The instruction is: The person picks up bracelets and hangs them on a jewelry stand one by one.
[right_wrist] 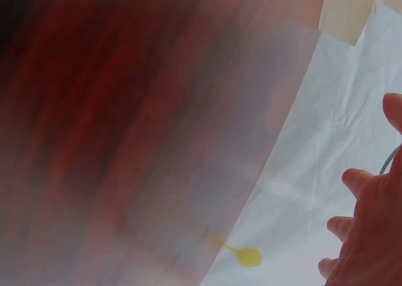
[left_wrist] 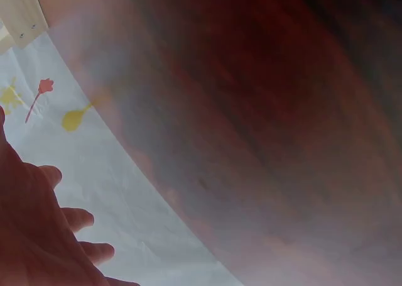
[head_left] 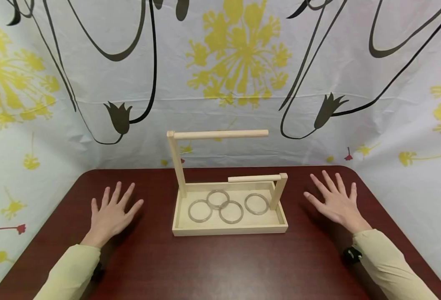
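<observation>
My left hand [head_left: 109, 214], palm down with spread fingers, is over the table left of a pale wooden tray [head_left: 229, 230]. To the tray's right, my right hand [head_left: 337, 201] is spread the same way. Neither holds anything. Several translucent rings lie in the tray: a left ring [head_left: 200, 221] and two overlapping beside it, plus a separate ring [head_left: 256, 213] near the right end. A tall post at the tray's left carries a long horizontal dowel [head_left: 220, 134]. The shorter right post bears a lower dowel [head_left: 255, 178] pointing left. Both wrist views show the hands' fingers from below.
The dark red-brown table [head_left: 220, 266] has rounded far corners. White cloth [head_left: 213, 116] with yellow flowers and dark stems hangs behind it and along both sides. The tall left post [head_left: 177, 164] rises well above the tray.
</observation>
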`<state>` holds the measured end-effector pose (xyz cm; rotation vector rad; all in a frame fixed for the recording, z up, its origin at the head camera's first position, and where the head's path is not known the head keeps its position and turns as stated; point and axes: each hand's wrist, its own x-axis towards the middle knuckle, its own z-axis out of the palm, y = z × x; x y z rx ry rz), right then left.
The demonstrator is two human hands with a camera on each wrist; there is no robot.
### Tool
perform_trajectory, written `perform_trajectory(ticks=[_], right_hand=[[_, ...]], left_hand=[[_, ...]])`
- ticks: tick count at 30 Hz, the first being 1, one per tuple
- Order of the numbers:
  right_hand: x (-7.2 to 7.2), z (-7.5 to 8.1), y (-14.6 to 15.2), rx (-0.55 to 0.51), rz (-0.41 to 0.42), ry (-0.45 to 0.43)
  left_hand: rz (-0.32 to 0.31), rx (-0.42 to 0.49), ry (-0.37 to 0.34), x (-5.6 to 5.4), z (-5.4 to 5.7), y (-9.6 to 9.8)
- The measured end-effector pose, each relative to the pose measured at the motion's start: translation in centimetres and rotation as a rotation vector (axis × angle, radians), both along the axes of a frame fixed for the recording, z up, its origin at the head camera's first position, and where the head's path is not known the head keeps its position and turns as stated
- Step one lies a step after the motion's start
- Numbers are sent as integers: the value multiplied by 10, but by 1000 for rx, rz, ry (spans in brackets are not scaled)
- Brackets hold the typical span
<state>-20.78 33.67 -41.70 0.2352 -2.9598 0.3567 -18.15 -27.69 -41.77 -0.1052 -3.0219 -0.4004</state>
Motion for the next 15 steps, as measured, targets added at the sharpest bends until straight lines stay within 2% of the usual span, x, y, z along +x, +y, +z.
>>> perform_trajectory(ticks=[6, 15], right_hand=[[0, 4, -6, -26, 37, -8], [4, 6, -22, -78, 125, 24]], left_hand=[[-23, 9, 4, -2, 2, 9], [-89, 6, -1, -3, 5, 39]])
